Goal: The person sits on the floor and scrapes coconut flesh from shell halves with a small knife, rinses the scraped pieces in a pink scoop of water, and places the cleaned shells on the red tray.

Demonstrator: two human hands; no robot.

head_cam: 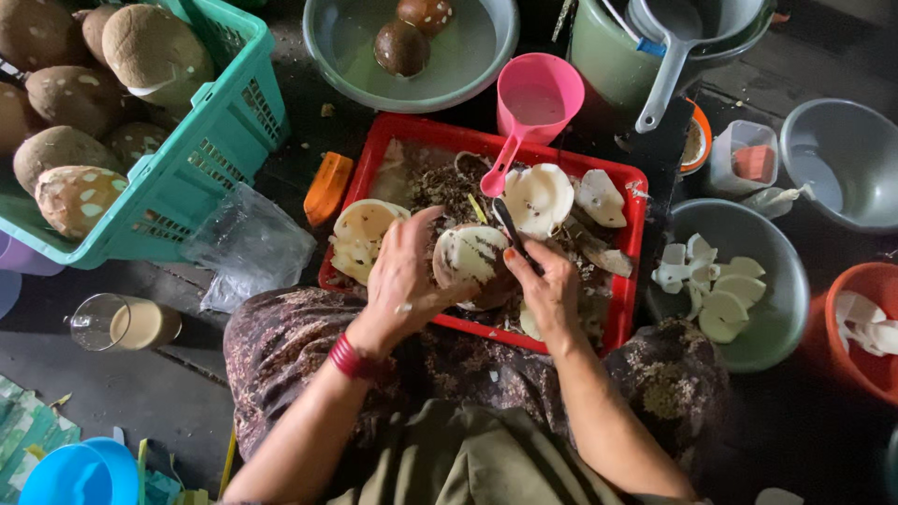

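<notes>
Teal plastic basket (201, 159) of brown husked coconuts (73, 93) is seen at floor's upper-left edge; glass of milky drink (126, 324) sits below it. Half-peeled white coconut (470, 257) is held over red plastic tray (617, 323), mid-floor, by left hand (404, 281), fingers wrapped around it. Dark-bladed knife (510, 227) is gripped by right hand (547, 290), fingers clenched on handle, blade laid against the coconut. Pink plastic scoop (533, 103) rests at tray's far edge. Grey bowl (786, 281) of white coconut pieces (716, 290) sits right of tray.

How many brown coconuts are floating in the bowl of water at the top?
2. One dark brown coconut sits in the middle of the grey bowl; the other coconut is at its far rim, partly cut off.
</notes>
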